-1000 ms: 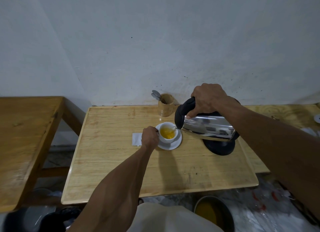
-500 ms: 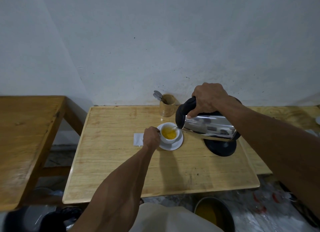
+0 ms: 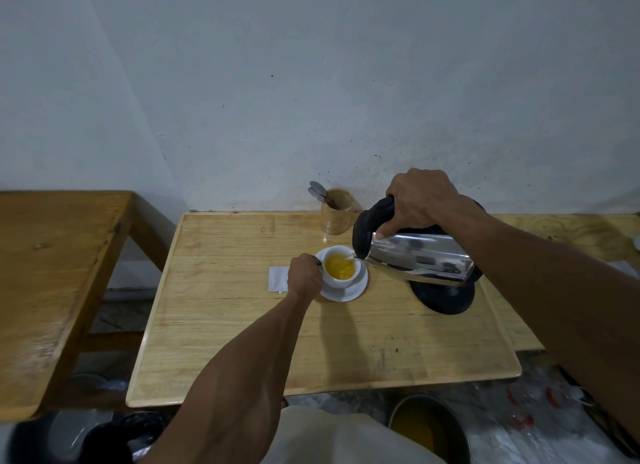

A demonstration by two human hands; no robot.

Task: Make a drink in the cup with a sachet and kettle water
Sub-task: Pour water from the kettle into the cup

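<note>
Steel kettle (image 3: 420, 262) tips spout-left over cup (image 3: 341, 273).

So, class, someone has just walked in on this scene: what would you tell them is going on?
A person is making a drink. The right hand tips a steel kettle by its black handle, pouring water into a white cup on a saucer. The left hand steadies the cup at its side. The liquid inside is yellow-orange. The kettle's black base sits on the wooden table, and a white paper lies left of the cup.
</note>
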